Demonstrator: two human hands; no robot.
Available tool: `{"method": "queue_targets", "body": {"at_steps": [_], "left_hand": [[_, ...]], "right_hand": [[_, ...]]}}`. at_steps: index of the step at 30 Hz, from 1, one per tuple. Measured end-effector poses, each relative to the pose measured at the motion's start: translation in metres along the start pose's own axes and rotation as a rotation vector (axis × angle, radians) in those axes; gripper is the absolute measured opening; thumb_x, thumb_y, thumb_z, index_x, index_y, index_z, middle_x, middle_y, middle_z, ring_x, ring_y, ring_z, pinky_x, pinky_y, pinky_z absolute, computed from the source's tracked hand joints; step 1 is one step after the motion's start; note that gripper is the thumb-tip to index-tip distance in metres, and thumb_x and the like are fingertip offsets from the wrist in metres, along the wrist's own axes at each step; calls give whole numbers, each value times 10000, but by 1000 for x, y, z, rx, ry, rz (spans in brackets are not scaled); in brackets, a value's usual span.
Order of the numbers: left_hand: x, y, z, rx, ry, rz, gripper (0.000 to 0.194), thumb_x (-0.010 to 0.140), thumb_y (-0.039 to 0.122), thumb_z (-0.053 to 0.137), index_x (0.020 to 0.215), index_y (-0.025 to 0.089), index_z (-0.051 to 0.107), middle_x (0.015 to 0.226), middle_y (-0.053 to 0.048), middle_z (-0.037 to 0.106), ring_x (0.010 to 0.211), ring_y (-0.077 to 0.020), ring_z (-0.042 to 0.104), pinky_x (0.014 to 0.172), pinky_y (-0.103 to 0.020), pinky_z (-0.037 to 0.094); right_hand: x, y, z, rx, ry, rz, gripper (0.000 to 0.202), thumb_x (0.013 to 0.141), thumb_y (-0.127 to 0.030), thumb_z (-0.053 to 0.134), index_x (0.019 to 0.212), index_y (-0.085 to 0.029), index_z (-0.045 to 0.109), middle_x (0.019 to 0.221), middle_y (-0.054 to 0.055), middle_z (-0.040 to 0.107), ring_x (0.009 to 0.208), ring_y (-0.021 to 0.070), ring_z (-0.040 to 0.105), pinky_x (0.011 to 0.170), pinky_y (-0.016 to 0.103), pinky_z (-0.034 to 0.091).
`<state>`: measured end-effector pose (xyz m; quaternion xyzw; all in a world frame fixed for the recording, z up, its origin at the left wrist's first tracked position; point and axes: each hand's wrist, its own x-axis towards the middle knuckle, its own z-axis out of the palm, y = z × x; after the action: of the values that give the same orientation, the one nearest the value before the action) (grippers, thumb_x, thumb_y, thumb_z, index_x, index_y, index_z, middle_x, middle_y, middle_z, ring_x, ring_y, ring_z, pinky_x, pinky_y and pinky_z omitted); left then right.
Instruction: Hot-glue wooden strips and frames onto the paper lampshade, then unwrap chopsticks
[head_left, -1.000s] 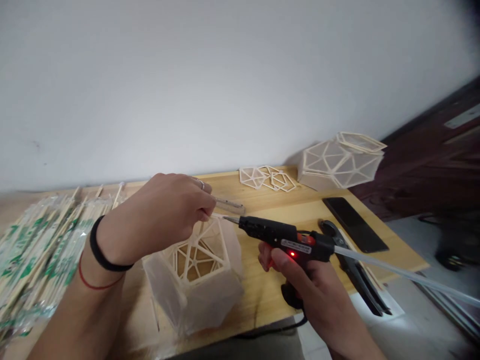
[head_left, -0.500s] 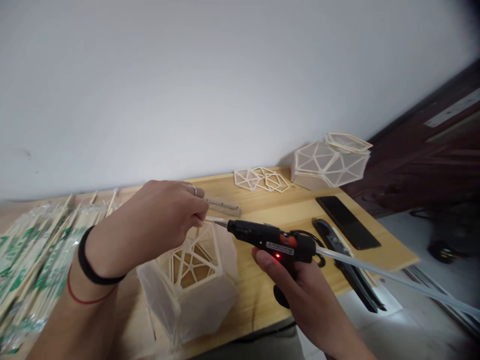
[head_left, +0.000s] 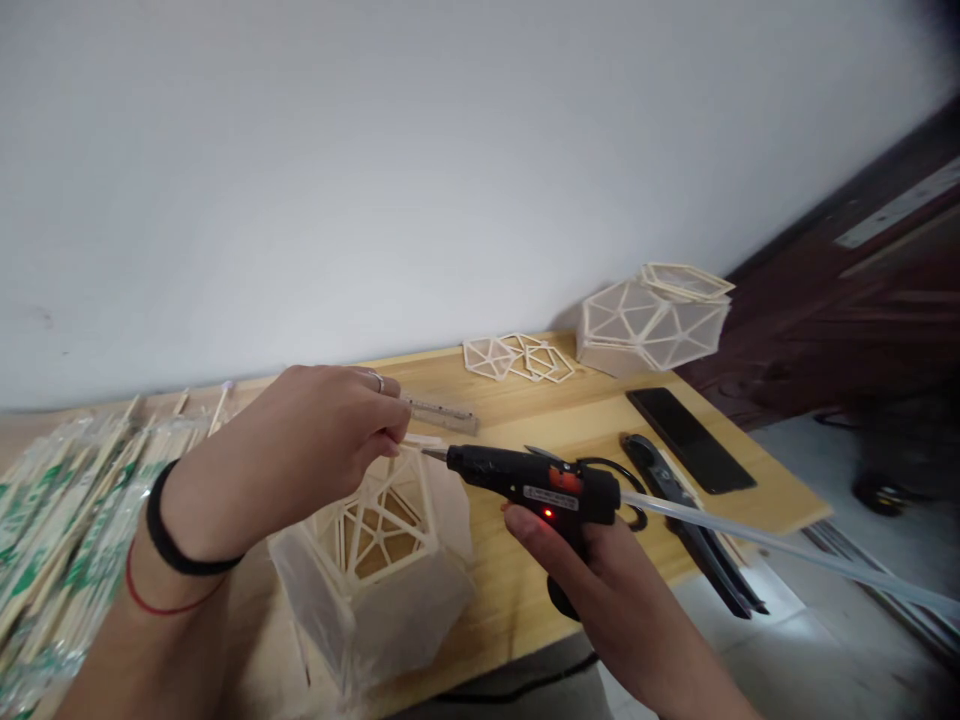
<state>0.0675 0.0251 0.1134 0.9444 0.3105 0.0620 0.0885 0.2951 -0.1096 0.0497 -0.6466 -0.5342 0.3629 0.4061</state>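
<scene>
My right hand point(head_left: 600, 570) is wrapped round a black hot glue gun point(head_left: 517, 475) with an orange part and a lit red light. A long clear glue stick point(head_left: 750, 545) sticks out of its back end. My left hand point(head_left: 330, 420) is closed in a pinch on a thin pale stick point(head_left: 421, 440), mostly hidden by the fingers. The gun's metal nozzle points left, close to the stick; whether they touch I cannot tell. Below both hands stands a faceted lantern-like frame point(head_left: 405, 625) of thin wooden strips covered in whitish translucent sheet, its top facing up.
Bundles of sticks in clear, green-printed wrappers point(head_left: 82, 510) lie at the left. Behind are a ruler point(head_left: 442, 415) and flat stick frames point(head_left: 491, 357). To the right are scissors point(head_left: 637, 515), a black long-handled tool point(head_left: 694, 530), a phone point(head_left: 690, 440) and another covered frame point(head_left: 645, 325).
The glue gun's nozzle has shifted slightly left and down, and more of the pale stick shows above it. The view has moved a little; both hands keep their grip.
</scene>
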Motion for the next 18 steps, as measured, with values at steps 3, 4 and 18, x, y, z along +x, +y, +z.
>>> {"method": "queue_targets", "body": {"at_steps": [3, 4, 18], "left_hand": [[0, 0, 0, 1, 14, 5, 216, 880, 75, 624, 752, 228, 707, 804, 47, 748, 710, -143, 612, 634, -287, 350], [0, 0, 0, 0, 13, 5, 218, 883, 75, 621, 752, 228, 705, 801, 47, 746, 714, -145, 612, 638, -288, 352], [2, 2, 0, 8, -46, -57, 195, 924, 124, 620, 759, 214, 671, 831, 28, 736, 733, -152, 595, 654, -303, 340]], "right_hand": [[-1, 1, -4, 18, -23, 52, 431, 907, -594, 694, 669, -236, 662, 537, -20, 478, 551, 166, 471, 471, 268, 392], [-2, 4, -5, 28, -42, 80, 447, 903, -618, 696, 684, -230, 668, 552, -18, 490, 549, 160, 461, 468, 266, 381], [22, 66, 12, 513, -47, 412, 602, 843, -785, 614, 779, -187, 640, 706, 46, 658, 588, 174, 599, 620, 331, 552]]}}
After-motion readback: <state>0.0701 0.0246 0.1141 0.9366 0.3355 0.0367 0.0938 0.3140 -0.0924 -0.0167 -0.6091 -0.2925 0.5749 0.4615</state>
